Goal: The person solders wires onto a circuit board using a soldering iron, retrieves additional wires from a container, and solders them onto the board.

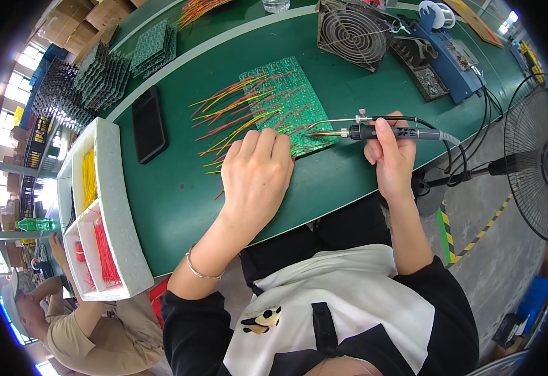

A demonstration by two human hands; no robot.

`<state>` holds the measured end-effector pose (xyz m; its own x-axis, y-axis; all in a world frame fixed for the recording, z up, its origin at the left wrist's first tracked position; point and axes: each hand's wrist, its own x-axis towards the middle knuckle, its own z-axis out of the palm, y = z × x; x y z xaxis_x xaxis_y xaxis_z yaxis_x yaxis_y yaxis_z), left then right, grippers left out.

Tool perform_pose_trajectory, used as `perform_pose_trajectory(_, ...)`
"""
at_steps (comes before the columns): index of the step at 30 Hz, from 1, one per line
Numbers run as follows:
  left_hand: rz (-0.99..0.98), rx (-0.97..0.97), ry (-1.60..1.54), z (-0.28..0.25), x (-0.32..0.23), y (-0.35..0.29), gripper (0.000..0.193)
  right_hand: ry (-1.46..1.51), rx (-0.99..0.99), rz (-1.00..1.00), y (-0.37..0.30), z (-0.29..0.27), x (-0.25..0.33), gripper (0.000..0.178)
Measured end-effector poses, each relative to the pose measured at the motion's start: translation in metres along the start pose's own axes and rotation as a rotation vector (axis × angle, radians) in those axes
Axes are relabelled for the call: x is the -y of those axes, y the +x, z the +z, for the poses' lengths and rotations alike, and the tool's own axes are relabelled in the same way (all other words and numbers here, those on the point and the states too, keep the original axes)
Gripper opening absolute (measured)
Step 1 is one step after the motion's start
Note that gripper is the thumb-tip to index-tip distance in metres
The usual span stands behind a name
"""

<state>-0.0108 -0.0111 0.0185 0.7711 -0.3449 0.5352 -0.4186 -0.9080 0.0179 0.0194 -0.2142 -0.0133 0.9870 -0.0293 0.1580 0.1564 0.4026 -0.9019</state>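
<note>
Fingers (372, 150) of the right hand (397, 150) close around a soldering iron (365, 132), its tip over a green circuit board (302, 88). The left hand (258, 164) curls over the board's near-left side, hiding whatever it may pinch. Beneath lies a green worktop (192, 219). Red and yellow wires (214, 116) fan leftward, toward a black phone (150, 125).
</note>
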Motion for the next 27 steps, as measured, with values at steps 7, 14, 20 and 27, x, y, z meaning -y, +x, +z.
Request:
perform_pose_trajectory(7,-0.083,-0.003,-0.212,0.006,0.006,0.003,0.009,-0.046,0.009,0.004,0.003,0.004,0.002,0.016)
perform_pose_trajectory(14,-0.077,-0.014,-0.225,0.005,0.008,0.001,0.008,-0.018,0.036,0.024,0.005,0.000,0.001,0.019)
perform_pose_trajectory(20,-0.054,-0.024,-0.217,0.005,0.010,0.000,0.006,-0.019,0.028,0.031,0.005,0.003,0.002,0.019)
perform_pose_trajectory(27,-0.048,-0.031,-0.221,0.005,0.011,-0.001,0.006,-0.025,0.030,0.025,0.005,0.001,0.002,0.019)
